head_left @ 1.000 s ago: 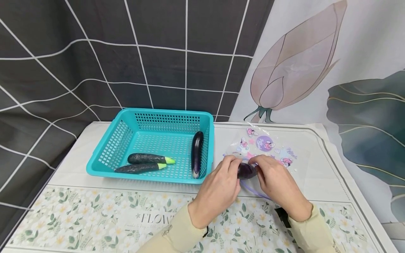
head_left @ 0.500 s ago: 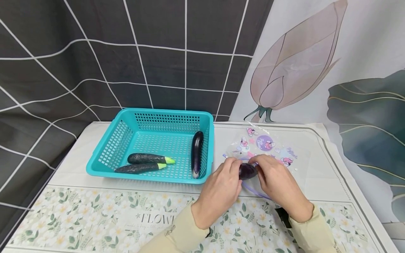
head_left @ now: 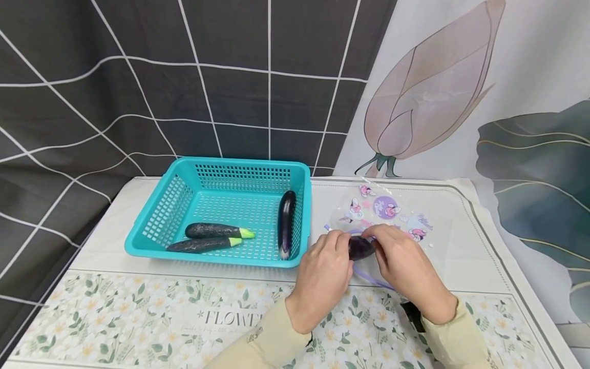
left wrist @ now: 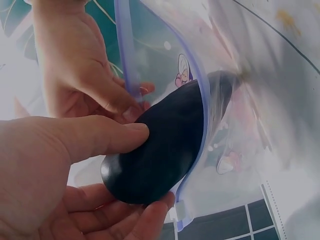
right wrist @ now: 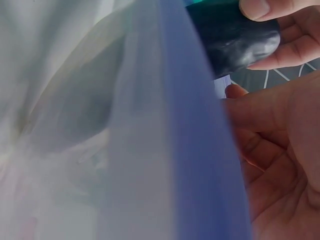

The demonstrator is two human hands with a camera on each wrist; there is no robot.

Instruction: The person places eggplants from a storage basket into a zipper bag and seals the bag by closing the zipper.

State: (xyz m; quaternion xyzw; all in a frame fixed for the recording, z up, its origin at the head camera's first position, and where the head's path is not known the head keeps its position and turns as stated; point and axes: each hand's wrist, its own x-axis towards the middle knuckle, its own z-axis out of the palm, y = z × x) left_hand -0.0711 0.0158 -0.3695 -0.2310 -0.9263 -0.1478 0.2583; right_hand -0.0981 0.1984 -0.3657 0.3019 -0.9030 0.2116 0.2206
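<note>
My left hand (head_left: 324, 274) grips a dark purple eggplant (head_left: 361, 248) by its rounded end, thumb on top and fingers beneath. In the left wrist view the far part of the eggplant (left wrist: 165, 140) lies inside a clear zip bag (head_left: 369, 192) printed with pink cartoon figures. The bag's purple zip edge (left wrist: 205, 107) curves around the eggplant, its mouth spread apart. My right hand (head_left: 407, 266) pinches the opposite side of that mouth, close beside the eggplant. The purple strip (right wrist: 200, 140) hides part of the right fingers in the right wrist view.
A turquoise basket (head_left: 221, 262) stands to the left. Inside, another eggplant (head_left: 286, 223) lies along the right wall, and two dark zucchini (head_left: 216, 231) with light green ends lie near the front. A flowered cloth (head_left: 138, 318) covers the table's front; a dark gridded curtain (head_left: 230, 92) hangs behind.
The left hand and forearm have shifted slightly right, with the eggplant moving a little towards the bag. The right hand stays nearly in place.
</note>
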